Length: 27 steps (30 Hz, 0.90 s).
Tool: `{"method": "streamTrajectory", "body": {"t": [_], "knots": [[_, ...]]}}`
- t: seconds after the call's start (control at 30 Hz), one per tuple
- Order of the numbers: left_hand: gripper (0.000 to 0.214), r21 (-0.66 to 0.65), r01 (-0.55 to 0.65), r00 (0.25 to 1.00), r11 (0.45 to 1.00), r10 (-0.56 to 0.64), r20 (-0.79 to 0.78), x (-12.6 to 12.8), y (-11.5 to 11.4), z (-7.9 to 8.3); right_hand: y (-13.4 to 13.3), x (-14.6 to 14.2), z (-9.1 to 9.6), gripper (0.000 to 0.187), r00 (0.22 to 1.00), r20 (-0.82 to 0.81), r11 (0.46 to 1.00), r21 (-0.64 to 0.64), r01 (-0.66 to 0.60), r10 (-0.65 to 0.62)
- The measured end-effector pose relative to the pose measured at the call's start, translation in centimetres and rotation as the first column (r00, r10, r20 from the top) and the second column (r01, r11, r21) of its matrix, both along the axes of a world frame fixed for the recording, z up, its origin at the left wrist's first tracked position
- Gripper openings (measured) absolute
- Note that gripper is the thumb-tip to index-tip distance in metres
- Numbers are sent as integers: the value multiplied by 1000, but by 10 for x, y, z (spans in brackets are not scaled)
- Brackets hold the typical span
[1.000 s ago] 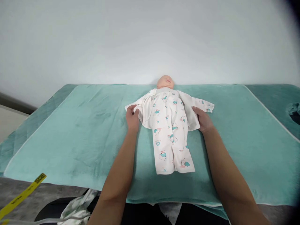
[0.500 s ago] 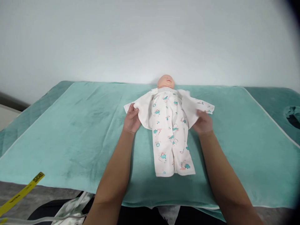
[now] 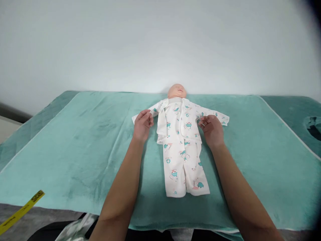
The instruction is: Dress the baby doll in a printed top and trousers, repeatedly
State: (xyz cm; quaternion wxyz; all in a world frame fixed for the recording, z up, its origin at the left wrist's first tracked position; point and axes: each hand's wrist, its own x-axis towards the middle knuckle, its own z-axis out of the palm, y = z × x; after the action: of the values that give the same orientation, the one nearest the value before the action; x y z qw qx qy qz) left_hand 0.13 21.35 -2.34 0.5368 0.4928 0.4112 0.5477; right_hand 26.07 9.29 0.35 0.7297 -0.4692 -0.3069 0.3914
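A baby doll (image 3: 177,91) lies on its back on a teal towel (image 3: 82,147), head toward the wall. It wears white printed trousers (image 3: 184,167) and a matching white printed jacket (image 3: 179,122) whose two front flaps are folded over its chest. My left hand (image 3: 142,125) hovers beside the jacket's left sleeve, fingers loosely curled, holding nothing. My right hand (image 3: 212,130) rests next to the jacket's right side under the right sleeve, fingers bent and apart, also holding nothing.
The towel covers a wide padded table against a plain white wall. A yellow tape strip (image 3: 21,212) shows at the lower left. Patterned cloth (image 3: 76,229) lies below the table's front edge. A dark opening (image 3: 314,125) sits at the far right.
Both hands folded the jacket's open flaps inward over the doll's chest and let go of the cloth. The jacket now lies closed on the doll.
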Motion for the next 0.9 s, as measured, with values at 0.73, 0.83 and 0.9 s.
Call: {"method": "streamTrajectory", "body": {"t": [0.73, 0.83, 0.9], "knots": [[13, 278, 269, 605, 922, 63, -794, 54, 52, 49, 114, -24, 21, 13, 453, 889, 918, -228, 323, 62], [8, 351, 243, 636, 904, 125, -762, 59, 55, 46, 114, -25, 22, 17, 612, 791, 941, -186, 282, -27], [11, 379, 198, 689, 904, 147, -710, 62, 53, 48, 114, -26, 23, 18, 697, 706, 948, -122, 293, -125]]}}
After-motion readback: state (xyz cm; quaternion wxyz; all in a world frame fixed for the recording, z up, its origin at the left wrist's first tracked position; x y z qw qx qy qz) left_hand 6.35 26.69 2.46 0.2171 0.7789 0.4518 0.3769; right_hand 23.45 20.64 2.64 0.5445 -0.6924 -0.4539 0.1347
